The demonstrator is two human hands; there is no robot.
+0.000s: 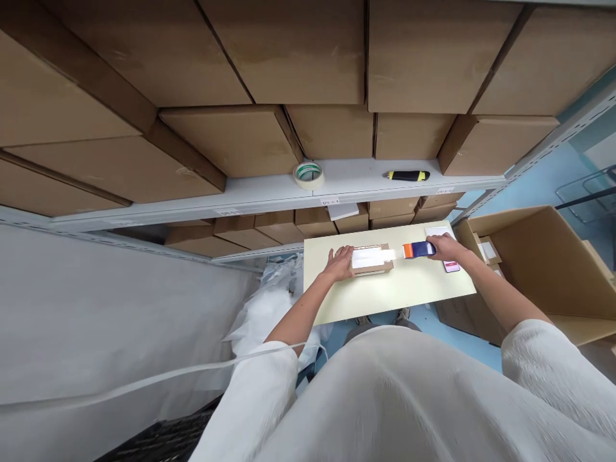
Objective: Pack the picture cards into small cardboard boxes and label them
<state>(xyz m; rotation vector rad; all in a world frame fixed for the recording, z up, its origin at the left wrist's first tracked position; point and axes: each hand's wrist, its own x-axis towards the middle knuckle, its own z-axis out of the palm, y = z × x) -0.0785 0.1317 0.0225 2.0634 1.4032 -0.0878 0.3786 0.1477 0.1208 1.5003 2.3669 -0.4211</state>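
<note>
A small brown cardboard box (pixel 370 271) lies on a pale yellow board. My left hand (pixel 340 264) grips the box's left end, with fingers over its top and side. A white label (pixel 368 258) covers much of the upper face. Over on the right, my right hand (pixel 441 246) is closed around a tape dispenser (pixel 418 249), dark blue with an orange front. Between the dispenser and the box's right end runs a shiny strip of clear tape (pixel 397 254). Partly under my right wrist is a phone (pixel 451 265) with a lit screen.
The board (pixel 385 298) sits before a metal shelf (pixel 269 192) stacked with cardboard boxes. A tape roll (pixel 308 174) and a black-and-yellow utility knife (pixel 408 175) rest on that shelf. A large open carton (pixel 553 263) stands right; white plastic bags (pixel 269 308) lie left.
</note>
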